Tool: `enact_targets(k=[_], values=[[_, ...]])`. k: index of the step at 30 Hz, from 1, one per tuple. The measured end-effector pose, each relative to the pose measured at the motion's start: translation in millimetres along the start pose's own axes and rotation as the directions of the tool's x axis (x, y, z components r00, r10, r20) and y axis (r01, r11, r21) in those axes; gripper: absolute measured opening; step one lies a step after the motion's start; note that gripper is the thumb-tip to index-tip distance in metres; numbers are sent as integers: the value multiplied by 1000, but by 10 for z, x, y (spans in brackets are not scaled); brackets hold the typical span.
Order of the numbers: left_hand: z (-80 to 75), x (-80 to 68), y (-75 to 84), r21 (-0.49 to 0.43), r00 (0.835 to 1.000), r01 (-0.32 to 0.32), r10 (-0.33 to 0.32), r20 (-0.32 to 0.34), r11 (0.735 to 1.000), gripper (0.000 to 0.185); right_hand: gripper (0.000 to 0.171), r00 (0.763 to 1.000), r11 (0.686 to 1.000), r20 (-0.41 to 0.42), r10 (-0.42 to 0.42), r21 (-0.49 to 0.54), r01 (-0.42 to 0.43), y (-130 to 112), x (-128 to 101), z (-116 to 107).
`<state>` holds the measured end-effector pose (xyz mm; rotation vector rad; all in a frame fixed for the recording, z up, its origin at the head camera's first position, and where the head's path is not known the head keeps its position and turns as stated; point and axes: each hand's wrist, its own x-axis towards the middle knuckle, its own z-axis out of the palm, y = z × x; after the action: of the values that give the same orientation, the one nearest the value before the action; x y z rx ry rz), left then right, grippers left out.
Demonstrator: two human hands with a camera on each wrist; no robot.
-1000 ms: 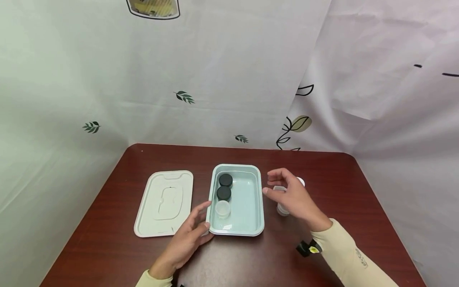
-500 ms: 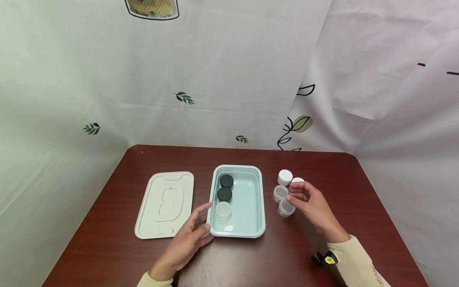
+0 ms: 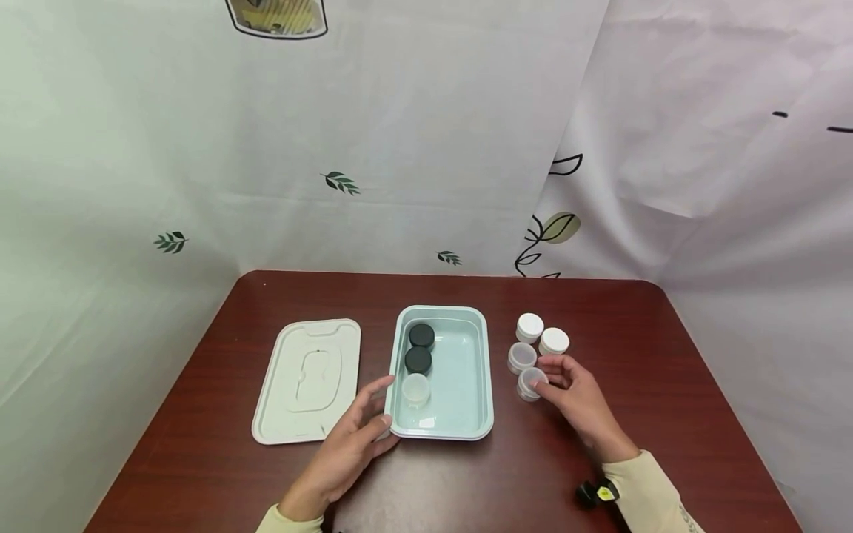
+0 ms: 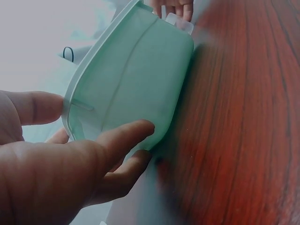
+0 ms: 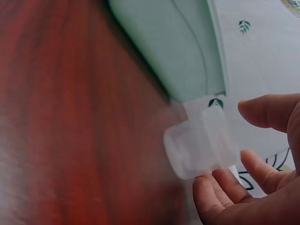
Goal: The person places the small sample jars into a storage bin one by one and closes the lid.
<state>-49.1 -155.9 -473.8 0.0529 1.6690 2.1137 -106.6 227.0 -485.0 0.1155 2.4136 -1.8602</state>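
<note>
A pale green tray (image 3: 460, 422) holds two black-lidded jars, the back one (image 3: 421, 335) and the middle one (image 3: 417, 360), and a clear-lidded jar (image 3: 416, 389) in a column along its left side. My left hand (image 3: 346, 451) rests its fingers against the tray's near left corner; in the left wrist view, fingertips touch the rim and outer wall. Outside the tray, my right hand (image 3: 580, 400) is at the nearest clear-lidded jar (image 3: 531, 383). Its thumb lies over the lid's edge in the head view. In the right wrist view, the thumb stands apart from that jar (image 5: 197, 145).
Another clear-lidded jar (image 3: 522, 357) and two white-lidded jars, one at the back (image 3: 529, 326) and one to its right (image 3: 554, 340), stand close by. A white lid (image 3: 309, 426) lies left of the tray on the brown table (image 3: 426, 488). Printed cloth hangs behind.
My right hand has moved from the tray's right edge to the small jars, then slightly nearer to the closest clear-lidded one. My left hand stays at the tray.
</note>
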Motion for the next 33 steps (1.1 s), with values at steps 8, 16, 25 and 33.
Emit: enact_targets(k=[8,16,25,33], values=[[-8,7,-9,0,1000,-4,4,-3,1000,63,55,999,999,10,38,6,-39,32,-64,61],[-6,3,-11,-7,1000,-9,9,6,1000,64,60,1000,999,12,15,33,-15,55,-72,75],[1,1,-18,0,999,-31,31,28,1000,65,56,1000,999,8,23,22,-23,33,-110,48],[-11,5,-19,-7,1000,-4,4,-7,1000,63,54,1000,999,-6,25,48,-25,-37,-123,-3]])
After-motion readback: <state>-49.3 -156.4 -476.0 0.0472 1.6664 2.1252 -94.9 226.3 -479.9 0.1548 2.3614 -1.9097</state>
